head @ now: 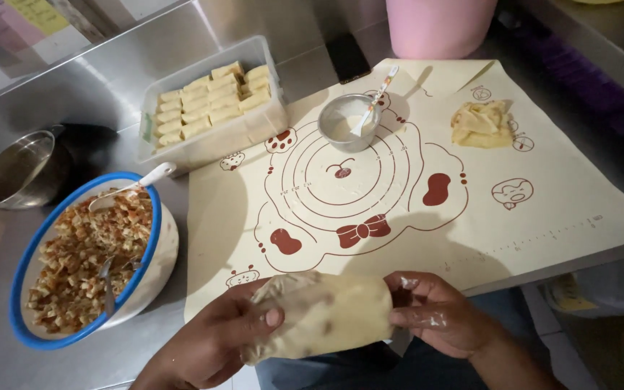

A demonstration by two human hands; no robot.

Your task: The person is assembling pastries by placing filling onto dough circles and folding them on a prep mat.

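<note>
Both hands hold a pale filled wrapper roll (326, 314) at the near edge of a cream baking mat (579, 209) printed with brown circles and cartoon figures. My left hand (214, 339) grips the roll's left end, thumb on top. At its right end, my right hand (438, 310) pinches the wrapper with shiny, wet-looking fingers. A small metal cup (346, 123) with white paste and a white spoon stands at the mat's far middle. Folded wrapper sheets (482, 124) lie on the mat's far right.
A blue-rimmed bowl (19, 285) of diced brown filling with two spoons sits at left. A clear plastic tub (211, 141) holds rows of finished rolls. A metal pot (19, 170) is far left, a pink bucket (438, 25) and a dark phone (347, 56) at the back.
</note>
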